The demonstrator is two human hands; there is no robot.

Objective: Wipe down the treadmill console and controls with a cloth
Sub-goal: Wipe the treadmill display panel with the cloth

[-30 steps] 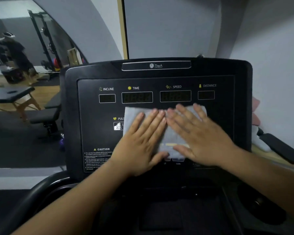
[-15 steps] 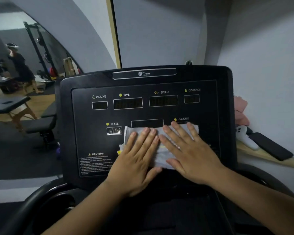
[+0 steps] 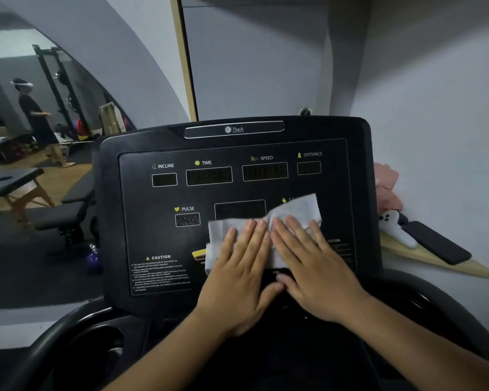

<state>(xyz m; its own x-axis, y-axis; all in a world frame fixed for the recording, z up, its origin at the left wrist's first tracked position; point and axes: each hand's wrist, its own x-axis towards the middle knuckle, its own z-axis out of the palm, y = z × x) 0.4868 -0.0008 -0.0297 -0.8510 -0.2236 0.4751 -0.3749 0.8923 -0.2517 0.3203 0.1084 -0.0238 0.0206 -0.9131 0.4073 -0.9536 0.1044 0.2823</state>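
Note:
The black treadmill console [image 3: 141, 221] fills the middle of the view, with dark INCLINE, TIME, SPEED and DISTANCE windows along its top. A pale grey cloth [image 3: 297, 210] lies flat on the lower middle of the panel, covering the CALORIE label and the buttons below. My left hand [image 3: 237, 275] presses the cloth's left half with straight fingers. My right hand [image 3: 314, 266] lies beside it, fingers flat on the cloth's right half. The two hands touch at the index fingers. The controls under the cloth are hidden.
A cup holder [image 3: 96, 345] sits low at the left of the console tray. A wooden shelf [image 3: 435, 263] on the right wall carries a black phone [image 3: 435, 245] and a white controller [image 3: 395, 224]. The mirror at left shows a person [image 3: 37, 122], benches and a rack.
Both hands slid the cloth down the panel from just under the display windows to the lower middle. The cloth's right corner now sticks up over the CALORIE label.

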